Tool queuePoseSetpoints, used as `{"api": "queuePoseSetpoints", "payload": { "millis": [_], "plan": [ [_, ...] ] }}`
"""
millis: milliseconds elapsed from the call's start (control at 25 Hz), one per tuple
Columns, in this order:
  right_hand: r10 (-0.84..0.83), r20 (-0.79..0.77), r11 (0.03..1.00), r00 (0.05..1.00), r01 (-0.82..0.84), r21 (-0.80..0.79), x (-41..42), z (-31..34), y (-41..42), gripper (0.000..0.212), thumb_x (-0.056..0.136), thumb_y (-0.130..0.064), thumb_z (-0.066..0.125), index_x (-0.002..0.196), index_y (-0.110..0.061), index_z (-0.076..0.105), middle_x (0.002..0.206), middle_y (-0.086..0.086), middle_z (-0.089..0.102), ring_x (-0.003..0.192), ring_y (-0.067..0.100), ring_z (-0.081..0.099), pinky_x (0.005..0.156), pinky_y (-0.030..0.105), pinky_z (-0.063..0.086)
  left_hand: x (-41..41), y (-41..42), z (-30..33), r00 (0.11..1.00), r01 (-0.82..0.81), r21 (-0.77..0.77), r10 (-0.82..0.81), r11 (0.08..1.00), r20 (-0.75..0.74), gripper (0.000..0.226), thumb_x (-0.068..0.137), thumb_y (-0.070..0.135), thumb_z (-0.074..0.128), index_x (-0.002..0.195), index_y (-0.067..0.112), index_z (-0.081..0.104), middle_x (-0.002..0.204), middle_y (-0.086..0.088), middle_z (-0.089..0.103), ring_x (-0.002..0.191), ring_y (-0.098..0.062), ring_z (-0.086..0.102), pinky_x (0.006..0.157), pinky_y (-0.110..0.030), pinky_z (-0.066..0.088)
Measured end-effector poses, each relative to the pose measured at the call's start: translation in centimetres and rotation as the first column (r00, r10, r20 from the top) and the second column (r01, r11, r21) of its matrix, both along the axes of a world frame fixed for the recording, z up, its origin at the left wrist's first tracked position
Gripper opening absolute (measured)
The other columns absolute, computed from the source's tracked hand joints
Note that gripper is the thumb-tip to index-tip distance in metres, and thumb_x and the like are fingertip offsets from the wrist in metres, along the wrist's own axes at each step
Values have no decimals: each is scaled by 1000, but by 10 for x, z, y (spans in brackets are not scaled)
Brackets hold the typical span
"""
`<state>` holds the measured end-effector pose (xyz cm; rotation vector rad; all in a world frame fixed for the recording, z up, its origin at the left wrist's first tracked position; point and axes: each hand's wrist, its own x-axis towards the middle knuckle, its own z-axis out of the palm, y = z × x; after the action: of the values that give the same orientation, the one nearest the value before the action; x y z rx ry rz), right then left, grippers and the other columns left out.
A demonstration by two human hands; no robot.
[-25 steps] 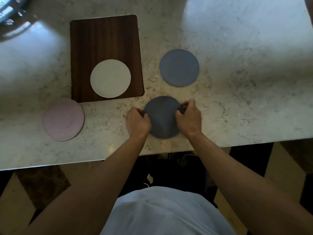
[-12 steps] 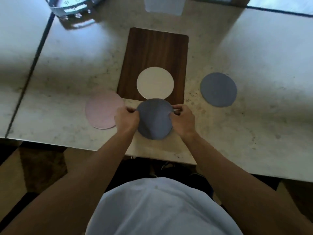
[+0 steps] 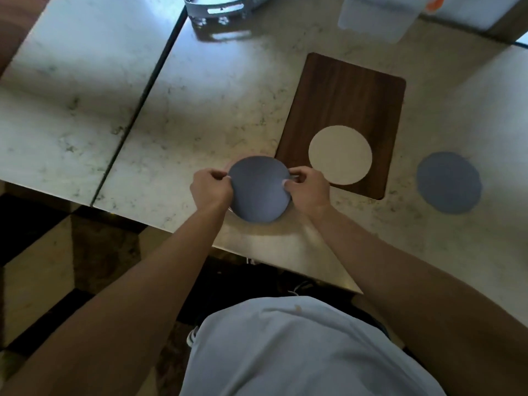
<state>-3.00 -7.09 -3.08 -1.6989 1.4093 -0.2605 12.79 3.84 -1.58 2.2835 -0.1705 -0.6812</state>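
A dark grey-blue round disc (image 3: 258,192) is held just above the marble counter (image 3: 200,110), near its front edge. My left hand (image 3: 211,187) pinches its left rim and my right hand (image 3: 306,190) pinches its right rim. A cream round disc (image 3: 340,159) lies on the near end of a dark wooden board (image 3: 345,92), just right of the held disc. Another blue round disc (image 3: 449,182) lies flat on the counter at the far right. The pink disc seen earlier is out of sight; only a thin pale edge peeks out under the held disc's lower left.
A metal ring-shaped stand (image 3: 223,8) sits at the back of the counter, with a translucent plastic container (image 3: 377,15) to its right. A dark seam (image 3: 137,110) splits the counter on the left. The counter's front edge runs just below my hands.
Both hands have carried the dark disc leftward, past the board's corner to where the pink disc lay, which it now covers. The view has swung left.
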Motion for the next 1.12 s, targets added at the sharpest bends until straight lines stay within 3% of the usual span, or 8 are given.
{"api": "queuePoseSetpoints", "payload": {
  "millis": [80,200,360,520,680,880,1040,1120],
  "plan": [
    [-11,-20,1000,1000,11,18,15,-3,-2,26,80,-19,75,106,-17,73,88,-6,68,79,9,62,68,15,42,11,-1,-4,1000,-8,-1,8,1000,4,15,83,12,67,94,15,77,93,-5,77,89,-22,69,85,-33,56],
    [-37,-72,999,997,38,19,27,-9,0,25,80,-18,76,104,-17,72,86,-7,67,79,10,63,59,10,38,18,-1,-11,1000,-10,17,10,1000,16,17,84,13,65,97,13,76,95,-6,76,86,-20,67,78,-26,50],
    [-93,-110,995,990,95,16,28,-14,5,26,83,-22,75,107,-15,67,91,-4,68,74,5,59,57,7,37,20,4,-19,992,103,45,-106,994,70,16,84,12,64,94,8,75,92,-9,76,87,-24,69,82,-31,53],
    [-60,-227,997,972,49,-55,31,-12,16,31,88,-27,70,115,-13,65,111,7,64,98,22,63,85,35,55,20,3,-25,942,278,143,-299,950,156,16,83,12,61,79,3,73,82,-18,72,78,-32,67,76,-42,56],
    [-63,-263,994,963,39,-97,32,-9,23,33,89,-27,69,118,-13,64,116,11,58,104,27,59,89,41,54,15,-7,-21,917,312,297,-368,903,156,20,91,14,55,96,0,69,106,-23,64,97,-36,60,89,-45,52],
    [-59,-320,996,945,36,-78,38,-4,21,34,88,-27,68,117,-12,67,115,10,64,103,27,62,85,42,57,12,-13,-17,921,299,334,-362,894,146,18,89,8,55,101,-3,62,121,-26,52,112,-38,48,93,-41,42],
    [-64,-279,997,958,73,20,39,-5,12,33,81,-24,71,110,-8,68,114,8,67,101,26,64,81,38,58,22,-20,-17,940,309,342,-339,888,31,25,78,10,61,96,-6,65,112,-27,61,108,-39,54,86,-44,48],
    [-96,-260,994,961,106,26,37,-3,9,30,80,-22,73,106,-10,65,110,7,68,96,23,64,73,30,53,25,-20,-16,949,302,284,-315,910,-2,23,74,12,60,88,-6,65,91,-22,65,90,-38,63,72,-41,53]
  ]
}}
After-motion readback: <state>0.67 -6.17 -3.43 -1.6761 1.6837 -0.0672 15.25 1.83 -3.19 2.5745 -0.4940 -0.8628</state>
